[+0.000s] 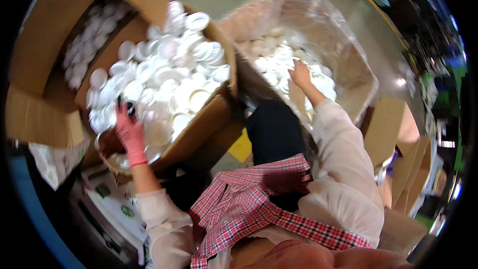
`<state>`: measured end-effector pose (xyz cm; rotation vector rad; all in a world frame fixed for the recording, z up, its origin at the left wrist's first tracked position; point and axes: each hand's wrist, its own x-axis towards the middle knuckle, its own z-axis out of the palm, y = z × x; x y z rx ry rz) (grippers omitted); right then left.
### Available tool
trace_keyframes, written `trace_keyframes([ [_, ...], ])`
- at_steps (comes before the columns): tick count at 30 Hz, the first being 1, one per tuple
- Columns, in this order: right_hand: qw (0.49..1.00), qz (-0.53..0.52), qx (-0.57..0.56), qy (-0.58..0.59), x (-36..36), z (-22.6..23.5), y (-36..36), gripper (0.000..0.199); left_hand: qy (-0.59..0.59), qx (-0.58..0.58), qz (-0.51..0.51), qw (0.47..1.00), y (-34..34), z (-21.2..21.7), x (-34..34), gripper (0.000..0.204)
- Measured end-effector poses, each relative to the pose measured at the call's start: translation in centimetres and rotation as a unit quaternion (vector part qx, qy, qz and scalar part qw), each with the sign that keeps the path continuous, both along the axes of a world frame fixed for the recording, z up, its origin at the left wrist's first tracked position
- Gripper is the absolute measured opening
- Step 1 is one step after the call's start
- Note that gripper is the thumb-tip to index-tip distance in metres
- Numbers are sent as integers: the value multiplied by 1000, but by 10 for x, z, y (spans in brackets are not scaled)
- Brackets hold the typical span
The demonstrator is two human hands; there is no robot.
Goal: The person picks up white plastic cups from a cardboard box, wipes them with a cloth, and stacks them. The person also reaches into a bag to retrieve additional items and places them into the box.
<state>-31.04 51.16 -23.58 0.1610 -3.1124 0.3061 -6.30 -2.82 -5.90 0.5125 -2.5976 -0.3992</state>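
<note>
Head cam, looking down: I've got a big cardboard box (211, 118) at 10 o'clock, heaped with round white lids (149, 77), some stacked and some loose. My left hand (129, 132), in a pink glove with dark fingertips, is out at 9 o'clock at the near edge of that heap. It's pretty blurry down there, so I can't say if that grip is on anything.

Over at 1 o'clock is a second box (356, 72), lined with clear plastic (311, 2), with more white lids (326, 84) plus some cream-coloured pieces (266, 45) toward its far side. My bare right hand (300, 74) is at 2 o'clock, right over those lids, fingers reaching forward; can't really tell if that grip has one.

Also around: small white pieces (92, 37) behind a cardboard wall further out at 10, open cartons (388, 124) at 3, my red checked apron (234, 201) at 6.
</note>
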Motion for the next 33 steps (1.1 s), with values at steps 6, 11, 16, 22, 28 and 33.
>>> trace_keyframes([
  [6, 809, 273, -480, -204, 56, 222, -212, 55, 41, 52, -173, 983, 64, 41, 5, 40],
  [11, 693, 294, -543, -373, 104, 260, -328, 42, 286, 567, -230, 738, 84, 49, 12, 65],
  [16, 703, 395, -491, -329, 140, 284, -390, 36, 282, 899, -212, 261, 43, 56, 23, 79],
  [22, 930, 354, -25, -92, 77, 179, -427, 60, 321, 908, -196, 186, 8, 64, 41, 75],
  [28, 942, 287, 51, -165, 72, 118, -437, 64, 311, 917, -200, 146, -3, 65, 44, 63],
  [33, 879, 325, -334, -98, 77, 179, -426, 53, 290, 874, -340, 191, -8, 59, 52, 69],
])
